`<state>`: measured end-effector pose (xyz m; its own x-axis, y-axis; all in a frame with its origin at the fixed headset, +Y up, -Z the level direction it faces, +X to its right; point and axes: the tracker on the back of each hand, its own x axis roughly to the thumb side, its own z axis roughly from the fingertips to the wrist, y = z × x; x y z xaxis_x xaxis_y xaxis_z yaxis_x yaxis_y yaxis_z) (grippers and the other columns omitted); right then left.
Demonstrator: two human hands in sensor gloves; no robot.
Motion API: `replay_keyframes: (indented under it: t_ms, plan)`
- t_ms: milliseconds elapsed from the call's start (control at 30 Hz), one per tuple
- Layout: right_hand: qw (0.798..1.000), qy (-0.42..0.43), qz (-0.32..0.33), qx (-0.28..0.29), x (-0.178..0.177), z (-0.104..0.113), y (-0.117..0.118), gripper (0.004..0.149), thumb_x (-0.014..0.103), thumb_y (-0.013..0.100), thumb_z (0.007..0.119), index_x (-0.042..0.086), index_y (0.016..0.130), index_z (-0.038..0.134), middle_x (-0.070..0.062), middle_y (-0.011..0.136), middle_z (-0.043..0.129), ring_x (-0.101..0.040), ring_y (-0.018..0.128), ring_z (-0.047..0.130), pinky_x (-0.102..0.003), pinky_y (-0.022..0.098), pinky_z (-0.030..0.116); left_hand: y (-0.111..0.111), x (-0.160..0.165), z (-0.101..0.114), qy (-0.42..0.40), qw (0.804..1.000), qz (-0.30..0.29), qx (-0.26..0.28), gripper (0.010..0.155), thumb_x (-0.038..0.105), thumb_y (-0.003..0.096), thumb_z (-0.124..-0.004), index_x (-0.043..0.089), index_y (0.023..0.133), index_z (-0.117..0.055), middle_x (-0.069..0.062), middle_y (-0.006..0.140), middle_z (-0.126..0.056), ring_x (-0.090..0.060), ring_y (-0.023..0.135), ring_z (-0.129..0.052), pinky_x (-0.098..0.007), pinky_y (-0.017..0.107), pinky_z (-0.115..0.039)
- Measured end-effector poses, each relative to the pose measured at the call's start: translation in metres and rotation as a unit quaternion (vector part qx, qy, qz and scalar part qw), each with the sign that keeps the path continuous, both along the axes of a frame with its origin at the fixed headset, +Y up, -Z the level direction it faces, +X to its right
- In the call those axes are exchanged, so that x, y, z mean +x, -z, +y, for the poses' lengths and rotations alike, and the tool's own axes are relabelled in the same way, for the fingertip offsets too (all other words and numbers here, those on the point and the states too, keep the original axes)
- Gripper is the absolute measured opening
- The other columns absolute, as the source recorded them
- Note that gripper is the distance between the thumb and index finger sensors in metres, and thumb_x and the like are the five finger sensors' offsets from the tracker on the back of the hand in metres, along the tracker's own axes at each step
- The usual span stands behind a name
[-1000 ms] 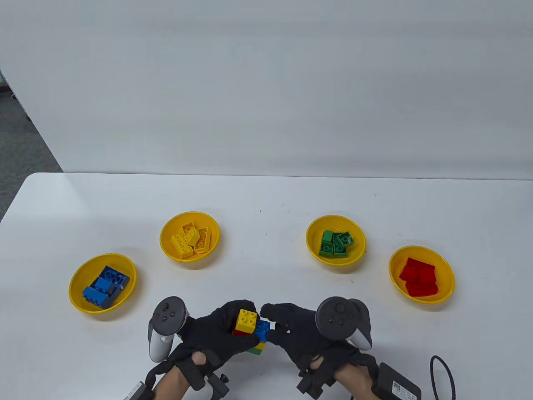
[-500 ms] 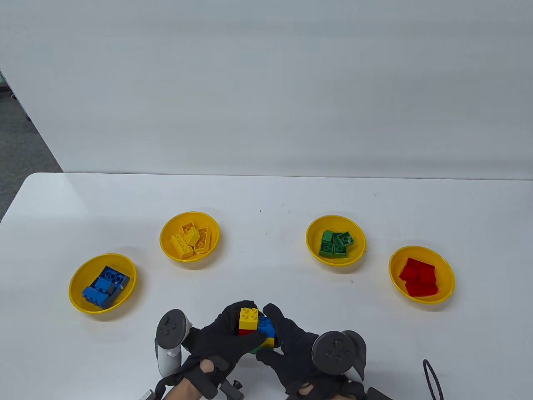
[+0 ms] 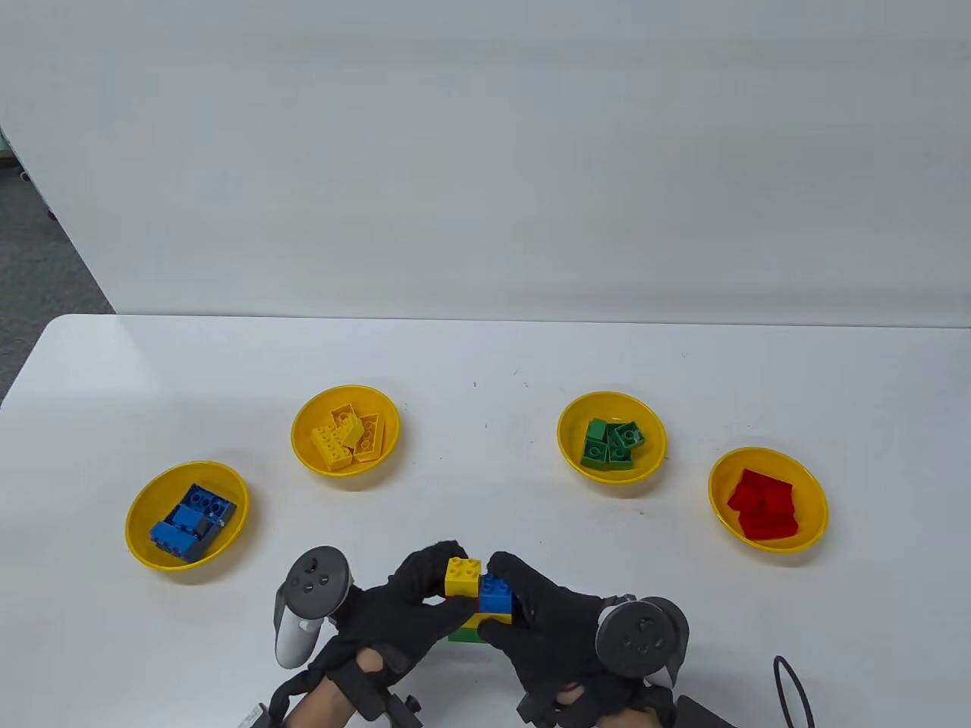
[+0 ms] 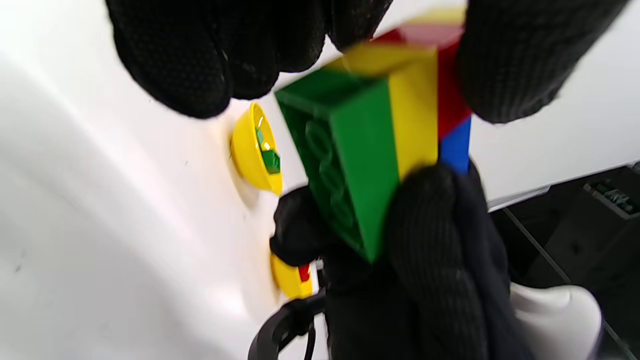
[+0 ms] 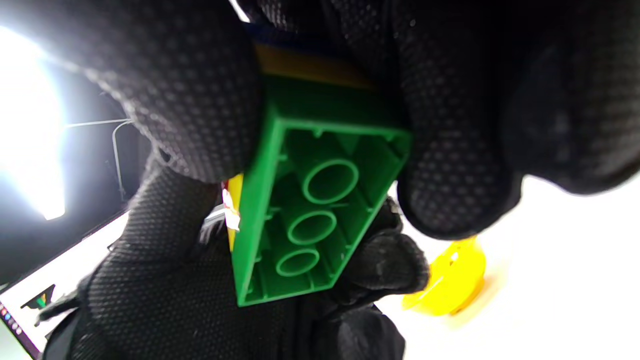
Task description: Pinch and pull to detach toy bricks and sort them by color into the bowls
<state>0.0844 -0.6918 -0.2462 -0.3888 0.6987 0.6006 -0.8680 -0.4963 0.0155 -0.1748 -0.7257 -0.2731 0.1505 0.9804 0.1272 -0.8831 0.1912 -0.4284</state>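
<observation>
I pinched the brick stack between my left hand and right hand, ready to pull a brick free

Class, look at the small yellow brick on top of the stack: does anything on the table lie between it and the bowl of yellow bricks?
Nothing visible does. The yellow brick sits atop the stack gripped by the left hand and right hand; bare table lies between it and the bowl of yellow bricks.

A joined brick stack of yellow, blue, red and green sits near 4 yellow bowls of colour-sorted bricks.
</observation>
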Motion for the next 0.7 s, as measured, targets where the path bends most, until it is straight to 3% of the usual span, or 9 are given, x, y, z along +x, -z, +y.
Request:
replay_keyframes:
  t_ms: [100, 200, 267, 400, 700]
  plan:
    - [0.999, -0.031, 0.001, 0.024, -0.0033, 0.0004, -0.0028, 0.067, 0.034, 0.031, 0.096, 0.004, 0.089, 0.081, -0.024, 0.061, 0.101, -0.037, 0.028, 0.112, -0.054, 0.017, 0.097, 0.0043, -0.0025, 0.0005, -0.047, 0.999, -0.008, 0.007, 0.084, 0.058, 0.0456, -0.092, 0.025, 0.111, -0.050, -0.014, 0.111, -0.062, -0.045, 0.097, -0.073, -0.060, 0.060, -0.076]
    - [0.999, -0.034, 0.003, 0.023, -0.0036, -0.0020, -0.0029, 0.066, 0.034, 0.032, 0.096, 0.004, 0.088, 0.081, -0.024, 0.062, 0.101, -0.037, 0.026, 0.112, -0.053, 0.016, 0.097, 0.0053, -0.0018, 0.0026, -0.044, 0.998, 0.004, 0.037, 0.066, 0.051, 0.0456, -0.096, 0.027, 0.102, -0.070, -0.011, 0.097, -0.085, -0.039, 0.084, -0.089, -0.056, 0.056, -0.081]
    - [1.000, -0.024, 0.008, 0.017, -0.0021, -0.0017, -0.0021, 0.065, 0.034, 0.032, 0.096, 0.005, 0.088, 0.081, -0.025, 0.065, 0.100, -0.037, 0.026, 0.111, -0.053, 0.016, 0.096, 0.0049, -0.0029, 0.0033, -0.052, 0.998, 0.025, 0.040, 0.065, 0.050, 0.0430, -0.098, 0.026, 0.099, -0.076, -0.012, 0.092, -0.090, -0.038, 0.077, -0.094, -0.054, 0.053, -0.084]
    - [1.000, 0.021, 0.019, 0.001, 0.0008, -0.0007, -0.0014, 0.062, 0.034, 0.032, 0.096, 0.008, 0.087, 0.085, -0.024, 0.064, 0.102, -0.035, 0.023, 0.111, -0.052, 0.014, 0.096, 0.0057, -0.0041, 0.0051, -0.069, 0.996, 0.029, 0.042, 0.063, 0.051, 0.0419, -0.101, 0.022, 0.094, -0.083, -0.014, 0.085, -0.097, -0.038, 0.071, -0.099, -0.053, 0.050, -0.086]
    - [0.999, 0.027, 0.023, 0.009, 0.0016, -0.0004, -0.0011, 0.060, 0.033, 0.031, 0.097, 0.006, 0.084, 0.087, -0.024, 0.059, 0.104, -0.034, 0.020, 0.112, -0.052, 0.011, 0.097, 0.0094, -0.0057, 0.0015, -0.102, 0.994, 0.023, 0.015, 0.060, 0.048, 0.0414, -0.103, 0.017, 0.090, -0.088, -0.016, 0.081, -0.101, -0.041, 0.068, -0.102, -0.054, 0.048, -0.088]
